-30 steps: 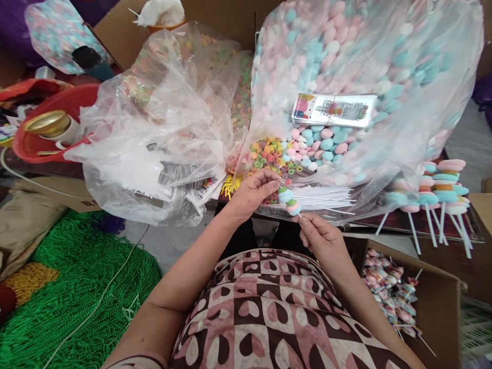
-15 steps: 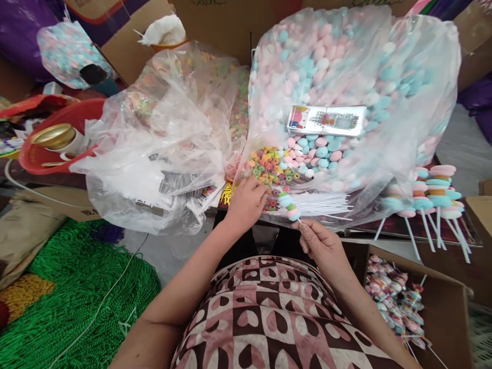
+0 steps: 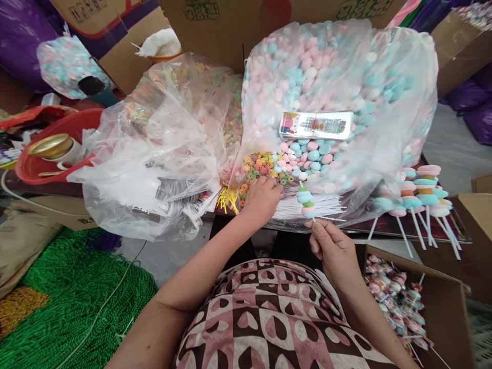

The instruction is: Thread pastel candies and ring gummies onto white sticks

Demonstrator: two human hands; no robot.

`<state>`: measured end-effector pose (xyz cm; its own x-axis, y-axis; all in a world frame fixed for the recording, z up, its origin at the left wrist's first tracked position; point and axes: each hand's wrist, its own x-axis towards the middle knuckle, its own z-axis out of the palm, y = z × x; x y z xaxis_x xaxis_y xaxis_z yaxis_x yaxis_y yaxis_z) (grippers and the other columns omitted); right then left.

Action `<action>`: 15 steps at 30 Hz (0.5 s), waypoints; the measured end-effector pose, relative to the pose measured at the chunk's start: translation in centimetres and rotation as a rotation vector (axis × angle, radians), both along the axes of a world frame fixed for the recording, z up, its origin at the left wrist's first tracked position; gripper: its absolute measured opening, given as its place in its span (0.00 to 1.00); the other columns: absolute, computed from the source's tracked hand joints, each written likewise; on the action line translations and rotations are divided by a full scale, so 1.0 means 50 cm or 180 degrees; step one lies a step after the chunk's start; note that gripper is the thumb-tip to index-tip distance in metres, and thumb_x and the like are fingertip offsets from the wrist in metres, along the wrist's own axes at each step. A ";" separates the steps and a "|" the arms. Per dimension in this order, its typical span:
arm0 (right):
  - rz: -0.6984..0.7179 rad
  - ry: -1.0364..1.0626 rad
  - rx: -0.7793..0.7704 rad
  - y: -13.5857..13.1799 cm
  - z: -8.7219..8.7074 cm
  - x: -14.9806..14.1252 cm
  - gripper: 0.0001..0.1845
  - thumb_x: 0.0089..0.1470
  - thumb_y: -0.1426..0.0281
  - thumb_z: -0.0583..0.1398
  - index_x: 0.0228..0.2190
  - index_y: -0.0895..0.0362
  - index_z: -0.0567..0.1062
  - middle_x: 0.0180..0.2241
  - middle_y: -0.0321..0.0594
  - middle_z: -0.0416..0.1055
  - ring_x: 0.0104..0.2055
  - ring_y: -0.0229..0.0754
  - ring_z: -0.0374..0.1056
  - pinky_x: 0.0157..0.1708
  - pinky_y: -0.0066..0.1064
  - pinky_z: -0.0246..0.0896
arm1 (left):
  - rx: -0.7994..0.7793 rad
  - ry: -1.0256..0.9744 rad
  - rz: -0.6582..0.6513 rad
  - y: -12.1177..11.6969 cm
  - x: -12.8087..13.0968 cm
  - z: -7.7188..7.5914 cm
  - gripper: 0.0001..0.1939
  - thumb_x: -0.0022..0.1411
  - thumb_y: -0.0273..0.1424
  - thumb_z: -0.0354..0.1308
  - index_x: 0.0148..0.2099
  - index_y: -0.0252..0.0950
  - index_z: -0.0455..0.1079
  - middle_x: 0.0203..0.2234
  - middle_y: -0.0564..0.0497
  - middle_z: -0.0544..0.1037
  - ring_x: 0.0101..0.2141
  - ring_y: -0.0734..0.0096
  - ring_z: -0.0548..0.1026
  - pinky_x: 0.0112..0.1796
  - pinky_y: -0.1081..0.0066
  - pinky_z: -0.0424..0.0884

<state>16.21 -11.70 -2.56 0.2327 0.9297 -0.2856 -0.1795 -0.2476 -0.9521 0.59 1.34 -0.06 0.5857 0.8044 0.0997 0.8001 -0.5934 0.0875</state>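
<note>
My right hand (image 3: 333, 246) pinches the stick of a candy skewer (image 3: 305, 201) close below its sweets. Threaded on that stick are blue and pink marshmallows with green ring gummies between and on top. My left hand (image 3: 265, 199) reaches, fingers apart and bent down, over the near edge of the ring gummies (image 3: 261, 163), its fingertips partly hidden. Right behind these lie loose pink, blue and white marshmallows (image 3: 313, 152) at the mouth of a large clear bag (image 3: 395, 138). White sticks (image 3: 323, 206) are bundled beside my left hand, behind the skewer.
Finished skewers (image 3: 421, 192) rest at the table's right edge, sticks overhanging. Below them, a cardboard box (image 3: 442, 307) holds wrapped ones. A banded stack of printed cards (image 3: 315, 125) lies on the marshmallow bag. Leftward are crumpled plastic bags (image 3: 126, 174), a red basin (image 3: 31, 166) and green cords (image 3: 96, 297).
My left hand has moved right across the ring gummies, nearer the skewer. My right hand has shifted right and slightly down, and the skewer now stands more upright. The camera view has shifted a little.
</note>
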 end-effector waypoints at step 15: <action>0.0509 -0.0452 0.0050 0.003 0.015 -0.014 0.19 0.58 0.55 0.58 0.37 0.59 0.76 0.15 0.28 0.58 0.16 0.30 0.51 0.16 0.25 0.43 | -0.3097 -0.4937 0.0935 -0.015 -0.013 0.016 0.17 0.47 0.39 0.70 0.36 0.36 0.73 0.29 0.53 0.79 0.31 0.75 0.74 0.35 0.73 0.69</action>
<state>15.52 -11.58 -1.80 0.1189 0.9621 -0.2456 -0.0029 -0.2470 -0.9690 -0.08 0.58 0.73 0.2812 0.9465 -0.1582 -0.2647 0.2350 0.9353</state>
